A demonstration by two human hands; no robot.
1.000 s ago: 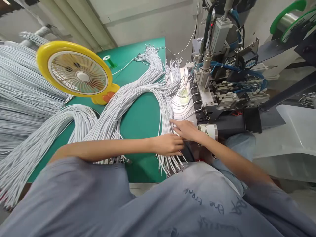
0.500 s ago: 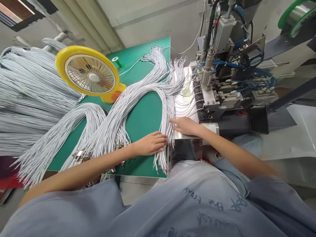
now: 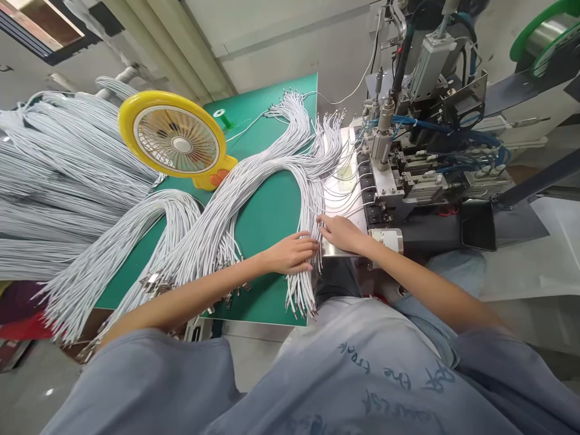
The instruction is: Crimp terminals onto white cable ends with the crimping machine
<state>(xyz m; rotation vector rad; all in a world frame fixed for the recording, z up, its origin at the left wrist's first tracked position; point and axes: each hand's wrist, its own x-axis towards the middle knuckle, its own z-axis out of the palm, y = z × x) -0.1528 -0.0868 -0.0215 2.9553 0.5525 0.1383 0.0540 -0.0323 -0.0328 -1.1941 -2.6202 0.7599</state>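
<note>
The bundle of white wires (image 3: pixel 304 187) lies along the right edge of the green mat (image 3: pixel 267 211). It curves from the mat's far corner down to its near edge, where the cut ends hang just over. Our left hand (image 3: pixel 290 254) rests palm down on the mat's near right part, its fingertips on the wires of this bundle. Our right hand (image 3: pixel 342 232) comes in from just off the mat's right edge, and its fingertips meet the same wires beside the left ones. Both hands are loosely bent rather than clenched, and we cannot tell whether either has a wire pinched.

Under the right wrist, touching the mat's right edge, is a shiny metal plate (image 3: pixel 338 251). A few single wires run across it into the machine (image 3: pixel 408 175) to the right of the mat. A second bundle (image 3: pixel 136 235) sweeps over the mat's left part and off its near left corner. The yellow fan (image 3: pixel 176 140) stands tilted on the mat's far left side, and a small green spool (image 3: pixel 223 118) stands near the far edge. A large heap of wires (image 3: pixel 54 181) lies beyond the mat's left edge. Our grey shirt (image 3: pixel 362 374) fills the view below the mat's near edge.
</note>
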